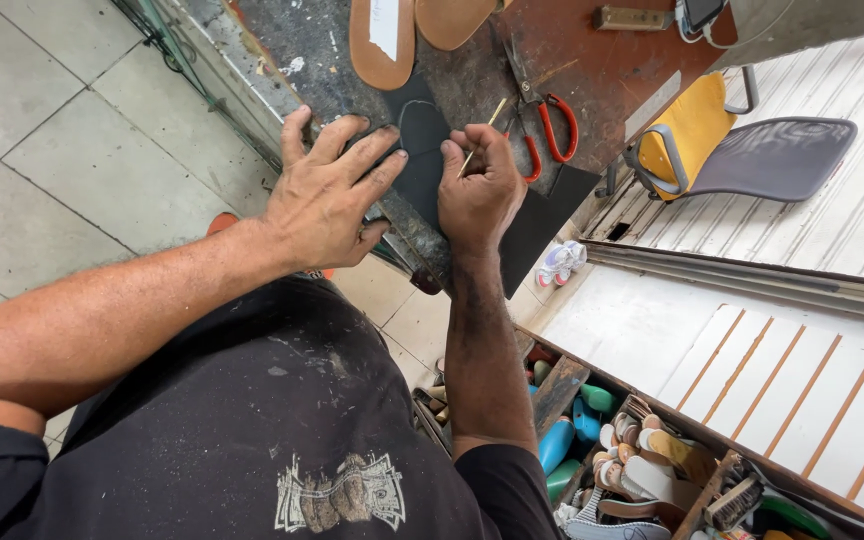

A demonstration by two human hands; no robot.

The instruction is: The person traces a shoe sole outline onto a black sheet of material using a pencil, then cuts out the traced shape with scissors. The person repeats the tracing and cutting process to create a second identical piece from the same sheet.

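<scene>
Black sheet (pixel 422 165) under left hand (pixel 327 195), right hand (pixel 479 190) gripping thin stick (pixel 482 137)

A shoemaker's workshop: the scarred workbench (pixel 592 70) carries tan sandal soles (pixel 382 45), a black sheet (pixel 422 150) marked with a sole outline, and red-handled scissors (pixel 552 130). Below the bench, a crate (pixel 642 470) holds coloured shoe lasts and brushes.

left hand (pixel 327 195) pressing black sheet (pixel 422 165), right hand (pixel 479 190) gripping stick (pixel 481 137)
</scene>
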